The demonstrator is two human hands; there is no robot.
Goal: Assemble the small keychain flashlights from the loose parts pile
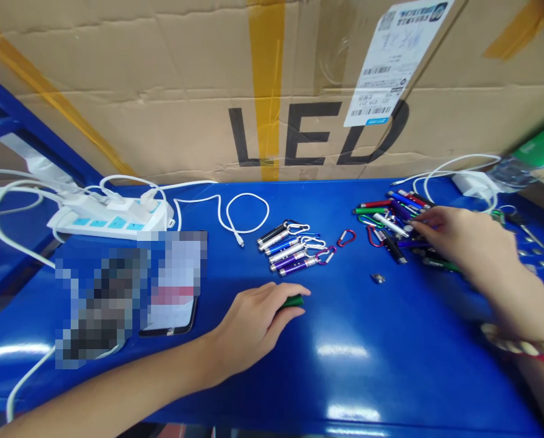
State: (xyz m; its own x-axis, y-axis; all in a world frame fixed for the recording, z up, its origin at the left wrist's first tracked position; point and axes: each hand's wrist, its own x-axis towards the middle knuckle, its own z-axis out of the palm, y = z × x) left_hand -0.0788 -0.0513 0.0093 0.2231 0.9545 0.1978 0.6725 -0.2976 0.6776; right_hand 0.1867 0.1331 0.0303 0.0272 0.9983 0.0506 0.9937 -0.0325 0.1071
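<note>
My left hand (254, 319) rests on the blue table (354, 353), its fingers curled around a small green flashlight (294, 301) of which only the tip shows. My right hand (463, 240) reaches into a loose pile of small coloured flashlights (393, 216) at the right, fingers bent over them; what it grips, if anything, is hidden. A neat row of several flashlights with carabiner clips (292, 246) lies at the table's middle. A red carabiner (346, 238) lies beside the row, and a small metal cap (378, 278) sits alone in front of the pile.
A white power strip (112, 216) with plugs and white cables (244, 213) stands at the left. A phone (174, 286) lies near my left forearm. A large cardboard box marked LED (263, 85) walls off the back. Small coin cells (534, 250) lie at the far right.
</note>
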